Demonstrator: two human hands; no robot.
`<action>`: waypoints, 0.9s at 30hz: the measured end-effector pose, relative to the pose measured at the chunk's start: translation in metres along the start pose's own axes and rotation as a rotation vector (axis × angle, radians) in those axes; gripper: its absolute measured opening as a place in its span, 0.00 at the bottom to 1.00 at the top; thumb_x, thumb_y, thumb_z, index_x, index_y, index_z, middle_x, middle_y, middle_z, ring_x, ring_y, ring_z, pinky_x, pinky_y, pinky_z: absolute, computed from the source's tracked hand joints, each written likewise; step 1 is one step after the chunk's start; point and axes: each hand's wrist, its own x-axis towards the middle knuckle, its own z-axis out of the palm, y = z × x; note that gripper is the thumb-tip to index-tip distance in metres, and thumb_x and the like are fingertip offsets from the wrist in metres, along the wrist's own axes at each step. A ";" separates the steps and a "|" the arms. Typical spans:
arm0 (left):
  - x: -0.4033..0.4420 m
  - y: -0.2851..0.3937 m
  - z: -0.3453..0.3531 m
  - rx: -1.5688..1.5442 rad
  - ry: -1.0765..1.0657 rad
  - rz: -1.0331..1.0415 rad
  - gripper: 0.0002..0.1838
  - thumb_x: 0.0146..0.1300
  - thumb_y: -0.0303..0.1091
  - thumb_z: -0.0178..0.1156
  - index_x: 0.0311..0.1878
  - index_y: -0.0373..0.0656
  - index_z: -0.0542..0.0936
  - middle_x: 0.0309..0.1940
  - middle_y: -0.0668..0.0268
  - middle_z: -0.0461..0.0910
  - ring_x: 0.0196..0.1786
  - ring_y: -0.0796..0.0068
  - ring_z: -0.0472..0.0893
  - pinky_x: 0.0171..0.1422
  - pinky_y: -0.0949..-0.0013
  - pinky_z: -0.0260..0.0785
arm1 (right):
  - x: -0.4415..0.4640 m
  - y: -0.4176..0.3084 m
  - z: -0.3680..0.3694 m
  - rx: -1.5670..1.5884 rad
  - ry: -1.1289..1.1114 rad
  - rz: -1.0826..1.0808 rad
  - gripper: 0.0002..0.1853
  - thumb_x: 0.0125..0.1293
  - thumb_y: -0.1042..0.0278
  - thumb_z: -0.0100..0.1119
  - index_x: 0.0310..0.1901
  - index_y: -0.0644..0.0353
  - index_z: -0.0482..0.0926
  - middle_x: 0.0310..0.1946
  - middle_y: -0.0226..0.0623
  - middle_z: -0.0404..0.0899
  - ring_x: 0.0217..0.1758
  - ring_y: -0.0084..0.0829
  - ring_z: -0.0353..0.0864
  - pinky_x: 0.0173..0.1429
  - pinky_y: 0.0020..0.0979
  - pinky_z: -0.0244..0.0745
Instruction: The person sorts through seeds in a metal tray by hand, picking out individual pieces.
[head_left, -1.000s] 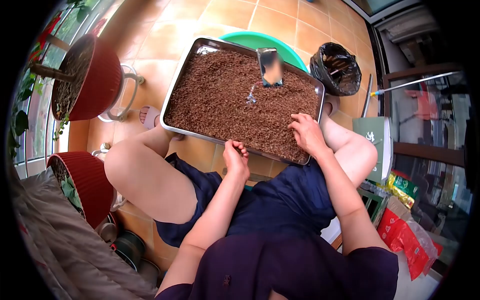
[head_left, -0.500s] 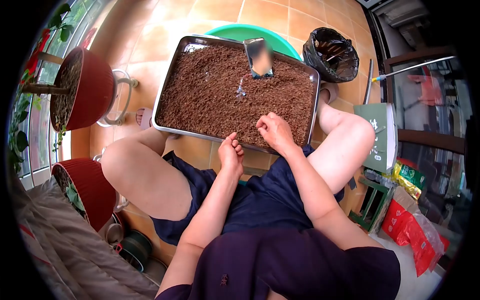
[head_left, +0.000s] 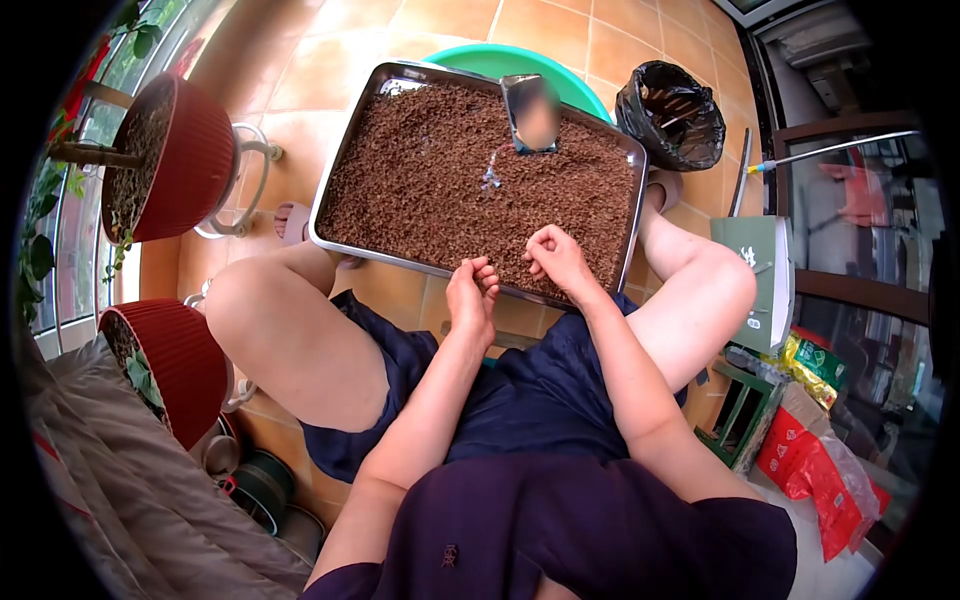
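A metal tray (head_left: 330, 180) full of small reddish-brown grains (head_left: 430, 170) rests before my knees. My left hand (head_left: 473, 293) is at the tray's near edge, palm up with its fingers curled closed; what they hold, if anything, is too small to make out. To its right, my right hand (head_left: 556, 258) is over the grains near the same edge, fingers bent and pinched together around something I cannot make out. A phone (head_left: 530, 115) lies on the grains toward the far side, with a small shiny patch (head_left: 491, 172) just below it.
Behind the tray is a green basin (head_left: 520, 66). A bin with a black bag (head_left: 671, 115) stands at the right, near a green bag (head_left: 757, 285) and red packaging (head_left: 815, 480). Red plant pots (head_left: 185, 160) stand at the left.
My right hand has moved left across the grains, closer to my left hand, and its fingers have drawn together. My left hand stays at the near edge. The view has shifted slightly.
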 end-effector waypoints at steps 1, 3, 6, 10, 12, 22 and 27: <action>0.000 -0.001 0.000 -0.006 -0.019 -0.015 0.16 0.79 0.41 0.45 0.49 0.40 0.77 0.34 0.68 0.79 0.35 0.79 0.78 0.38 0.74 0.72 | 0.000 0.000 -0.001 0.051 0.001 -0.002 0.05 0.69 0.69 0.58 0.41 0.61 0.76 0.32 0.33 0.83 0.27 0.21 0.81 0.30 0.24 0.78; 0.000 -0.001 0.002 -0.017 -0.055 -0.043 0.16 0.79 0.41 0.45 0.49 0.39 0.77 0.36 0.66 0.81 0.38 0.75 0.81 0.42 0.72 0.75 | -0.003 -0.005 0.001 0.202 -0.008 0.018 0.06 0.70 0.69 0.58 0.42 0.61 0.76 0.32 0.33 0.83 0.27 0.21 0.80 0.31 0.24 0.78; -0.003 0.001 0.004 -0.078 -0.116 -0.058 0.17 0.77 0.40 0.45 0.52 0.35 0.75 0.42 0.60 0.80 0.48 0.67 0.82 0.57 0.66 0.76 | -0.008 -0.019 0.006 0.279 -0.023 0.019 0.08 0.70 0.68 0.60 0.44 0.62 0.77 0.33 0.33 0.83 0.28 0.20 0.80 0.33 0.24 0.78; -0.006 0.003 0.006 -0.220 -0.148 -0.017 0.17 0.77 0.39 0.44 0.53 0.33 0.74 0.46 0.56 0.79 0.53 0.63 0.81 0.63 0.63 0.75 | -0.021 -0.044 0.017 0.023 -0.311 0.002 0.10 0.68 0.63 0.65 0.41 0.62 0.85 0.33 0.31 0.85 0.30 0.17 0.79 0.34 0.22 0.76; -0.004 0.003 0.006 -0.260 -0.130 -0.004 0.18 0.77 0.39 0.44 0.52 0.32 0.74 0.47 0.56 0.80 0.50 0.65 0.82 0.59 0.64 0.76 | -0.014 -0.036 0.020 -0.156 -0.200 -0.166 0.10 0.67 0.63 0.65 0.41 0.62 0.85 0.35 0.31 0.83 0.33 0.19 0.80 0.36 0.24 0.75; -0.005 0.010 0.001 -0.207 -0.037 -0.020 0.16 0.77 0.40 0.46 0.46 0.37 0.76 0.35 0.63 0.77 0.37 0.74 0.77 0.44 0.71 0.72 | 0.071 -0.035 0.029 -0.815 0.434 -0.563 0.04 0.63 0.66 0.65 0.37 0.53 0.81 0.34 0.39 0.77 0.38 0.42 0.82 0.42 0.43 0.78; -0.007 0.013 -0.003 -0.183 -0.059 -0.044 0.15 0.77 0.41 0.46 0.47 0.39 0.75 0.37 0.64 0.77 0.38 0.73 0.77 0.45 0.72 0.73 | 0.082 -0.034 0.025 -0.883 0.415 -0.548 0.04 0.62 0.66 0.65 0.36 0.53 0.81 0.34 0.38 0.77 0.39 0.41 0.82 0.43 0.43 0.77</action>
